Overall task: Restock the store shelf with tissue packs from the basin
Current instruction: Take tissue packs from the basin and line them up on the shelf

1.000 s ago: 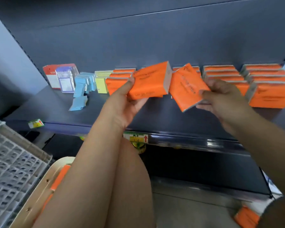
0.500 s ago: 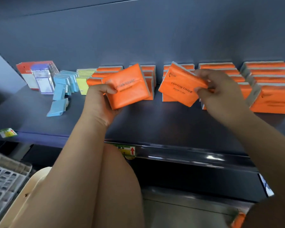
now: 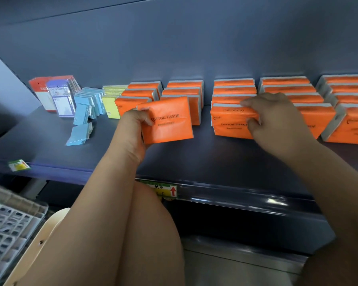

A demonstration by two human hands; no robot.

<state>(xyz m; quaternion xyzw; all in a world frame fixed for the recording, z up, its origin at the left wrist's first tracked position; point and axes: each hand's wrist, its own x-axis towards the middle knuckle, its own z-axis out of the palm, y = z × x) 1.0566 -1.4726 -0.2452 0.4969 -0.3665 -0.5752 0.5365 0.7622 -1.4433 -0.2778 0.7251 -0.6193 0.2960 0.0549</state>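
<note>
Several rows of orange tissue packs (image 3: 285, 87) stand on the dark shelf (image 3: 205, 157). My left hand (image 3: 132, 129) grips one orange pack (image 3: 170, 122) by its left edge, upright, in front of the second row from the left. My right hand (image 3: 275, 118) holds another orange pack (image 3: 229, 124) by its right end, thumb under and fingers over the top. That pack stands on the shelf at the front of the third row. The cream basin (image 3: 48, 230) shows only as a rim at the lower left.
Blue card packs (image 3: 85, 108), yellow packs (image 3: 112, 106) and red and purple cards (image 3: 54, 96) fill the shelf's left part. One blue pack (image 3: 79, 134) lies loose in front. A white lattice crate (image 3: 6, 228) sits lower left. Price tags (image 3: 163, 189) hang on the shelf edge.
Both hands moved forward and down to the shelf. The right pack went from tilted in the air to standing at the front of its row. The left pack came nearer its row.
</note>
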